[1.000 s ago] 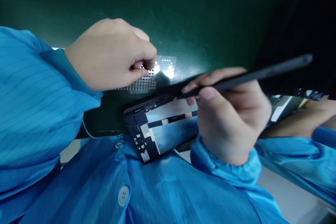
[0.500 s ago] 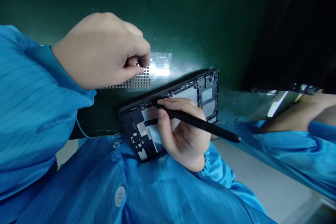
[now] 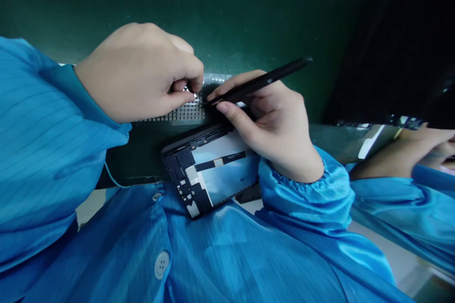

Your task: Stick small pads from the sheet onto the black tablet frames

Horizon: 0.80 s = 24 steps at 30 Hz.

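Head view: left hand [image 3: 138,71] fingers pinch the dotted sheet [image 3: 179,113]; right hand [image 3: 280,128] grips black tool [image 3: 263,80] beside them.

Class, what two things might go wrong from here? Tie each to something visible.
1. The tip of the black tool, in the right hand, sits close to the left hand pinching the gridded sheet; a slip might jab a finger or scratch the sheet.
2. The opened device lies at the edge of the bench under the right wrist, a corner against the blue smock; a nudge might push it off.
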Each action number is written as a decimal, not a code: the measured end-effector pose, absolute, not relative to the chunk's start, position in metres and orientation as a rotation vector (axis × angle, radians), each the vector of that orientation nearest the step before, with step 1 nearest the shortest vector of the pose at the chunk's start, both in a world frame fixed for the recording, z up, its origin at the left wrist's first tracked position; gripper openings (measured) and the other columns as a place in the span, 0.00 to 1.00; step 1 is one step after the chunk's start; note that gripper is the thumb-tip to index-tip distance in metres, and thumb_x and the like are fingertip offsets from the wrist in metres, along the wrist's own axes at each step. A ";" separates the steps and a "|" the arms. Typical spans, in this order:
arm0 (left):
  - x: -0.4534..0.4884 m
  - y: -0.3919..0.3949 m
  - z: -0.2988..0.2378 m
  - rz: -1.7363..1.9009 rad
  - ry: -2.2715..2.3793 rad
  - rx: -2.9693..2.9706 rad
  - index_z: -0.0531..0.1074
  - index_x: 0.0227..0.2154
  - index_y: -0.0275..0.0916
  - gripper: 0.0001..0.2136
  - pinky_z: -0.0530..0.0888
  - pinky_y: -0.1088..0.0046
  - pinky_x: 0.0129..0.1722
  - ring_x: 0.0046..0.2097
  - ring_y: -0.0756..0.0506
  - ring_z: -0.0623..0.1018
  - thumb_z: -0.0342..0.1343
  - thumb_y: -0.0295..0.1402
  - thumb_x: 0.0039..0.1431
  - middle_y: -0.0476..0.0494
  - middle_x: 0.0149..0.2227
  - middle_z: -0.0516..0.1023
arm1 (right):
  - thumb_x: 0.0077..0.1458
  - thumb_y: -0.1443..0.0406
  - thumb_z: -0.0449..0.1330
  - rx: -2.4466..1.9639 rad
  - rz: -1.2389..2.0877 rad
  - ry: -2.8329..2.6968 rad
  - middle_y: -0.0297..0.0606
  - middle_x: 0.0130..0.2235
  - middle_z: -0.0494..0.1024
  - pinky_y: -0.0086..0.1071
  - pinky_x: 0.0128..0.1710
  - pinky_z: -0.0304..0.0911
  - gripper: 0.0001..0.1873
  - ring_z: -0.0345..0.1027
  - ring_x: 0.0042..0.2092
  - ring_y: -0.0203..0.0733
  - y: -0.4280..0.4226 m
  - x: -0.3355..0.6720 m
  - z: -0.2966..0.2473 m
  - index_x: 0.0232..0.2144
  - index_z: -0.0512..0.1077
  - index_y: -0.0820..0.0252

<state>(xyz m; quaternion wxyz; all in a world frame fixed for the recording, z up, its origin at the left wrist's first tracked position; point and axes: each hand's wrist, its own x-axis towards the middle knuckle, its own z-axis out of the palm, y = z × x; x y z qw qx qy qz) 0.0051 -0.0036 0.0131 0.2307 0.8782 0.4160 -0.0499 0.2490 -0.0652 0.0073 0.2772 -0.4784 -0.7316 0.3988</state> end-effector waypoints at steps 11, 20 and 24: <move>0.001 -0.003 0.010 -0.048 1.119 2.445 0.84 0.46 0.42 0.31 0.80 0.55 0.55 0.46 0.42 0.83 0.34 0.47 0.70 0.47 0.41 0.79 | 0.70 0.63 0.70 -1.321 0.928 -1.506 0.37 0.42 0.85 0.37 0.47 0.82 0.05 0.83 0.42 0.41 -0.090 0.256 0.016 0.47 0.81 0.52; -0.010 -0.004 -0.005 0.204 1.052 2.467 0.84 0.45 0.47 0.29 0.64 0.69 0.39 0.33 0.50 0.70 0.38 0.54 0.77 0.52 0.38 0.78 | 0.72 0.63 0.67 -1.425 0.565 -1.399 0.36 0.44 0.84 0.41 0.46 0.84 0.07 0.86 0.46 0.43 -0.133 0.260 -0.021 0.51 0.78 0.50; -0.012 -0.003 -0.009 0.235 1.026 2.437 0.83 0.46 0.49 0.25 0.56 0.67 0.35 0.33 0.50 0.71 0.42 0.54 0.77 0.53 0.37 0.78 | 0.72 0.66 0.65 -1.455 0.538 -1.492 0.36 0.46 0.84 0.41 0.42 0.83 0.09 0.84 0.44 0.43 -0.134 0.266 -0.020 0.52 0.77 0.50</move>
